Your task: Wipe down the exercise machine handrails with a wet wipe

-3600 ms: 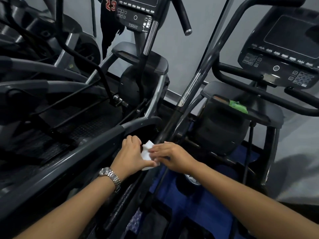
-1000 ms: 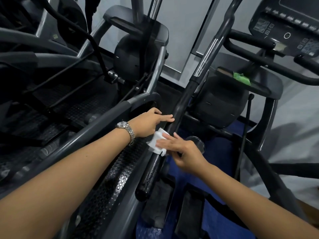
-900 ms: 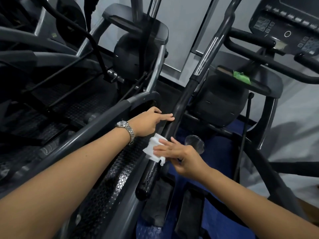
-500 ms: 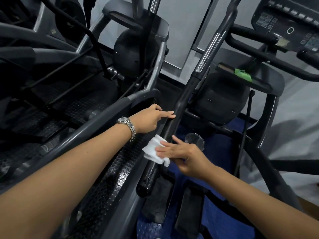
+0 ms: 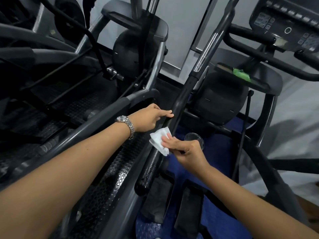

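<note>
Handrail (image 5: pixel 179 107): right hand (image 5: pixel 186 150) presses wipe (image 5: pixel 158 139); cup (image 5: pixel 194 138) beside.

Two hands show: the left hand (image 5: pixel 148 119) at centre frame and the right hand (image 5: pixel 185 151) just below and right of it. There is one white wet wipe (image 5: pixel 159 140), one wristwatch (image 5: pixel 125 123), one console (image 5: pixel 286 23) at upper right, and one green object (image 5: pixel 241 75) below it. One black handrail (image 5: pixel 181 107) runs diagonally through the middle.
</note>
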`<state>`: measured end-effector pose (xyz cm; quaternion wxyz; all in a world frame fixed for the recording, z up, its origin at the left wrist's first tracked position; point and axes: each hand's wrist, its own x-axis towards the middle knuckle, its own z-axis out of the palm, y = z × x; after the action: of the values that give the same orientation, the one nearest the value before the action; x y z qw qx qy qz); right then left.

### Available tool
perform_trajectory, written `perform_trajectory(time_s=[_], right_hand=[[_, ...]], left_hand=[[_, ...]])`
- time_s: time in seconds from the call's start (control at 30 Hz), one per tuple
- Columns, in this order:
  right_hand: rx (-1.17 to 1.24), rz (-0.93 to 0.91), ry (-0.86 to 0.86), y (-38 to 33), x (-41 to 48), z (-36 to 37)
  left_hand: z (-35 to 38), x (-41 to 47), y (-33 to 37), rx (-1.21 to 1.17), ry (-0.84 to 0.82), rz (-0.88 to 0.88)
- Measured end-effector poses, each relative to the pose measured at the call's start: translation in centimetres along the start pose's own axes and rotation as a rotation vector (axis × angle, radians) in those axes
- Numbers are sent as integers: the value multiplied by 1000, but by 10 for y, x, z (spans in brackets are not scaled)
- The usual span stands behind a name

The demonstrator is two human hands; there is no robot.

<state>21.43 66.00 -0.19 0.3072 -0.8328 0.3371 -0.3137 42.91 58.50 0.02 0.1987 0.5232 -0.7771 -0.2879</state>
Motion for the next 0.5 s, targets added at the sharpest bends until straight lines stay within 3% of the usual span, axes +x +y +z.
perform_trajectory(time_s=[0.17, 0.3, 0.5], right_hand=[[13, -2, -1, 6, -18, 1], [-53, 13, 103, 10, -10, 4], [-64, -31, 21, 4, -29, 9]], left_hand=[[1, 2, -7, -61, -14, 6], [-2, 1, -3, -89, 5, 17], [-3, 0, -4, -94, -16, 46]])
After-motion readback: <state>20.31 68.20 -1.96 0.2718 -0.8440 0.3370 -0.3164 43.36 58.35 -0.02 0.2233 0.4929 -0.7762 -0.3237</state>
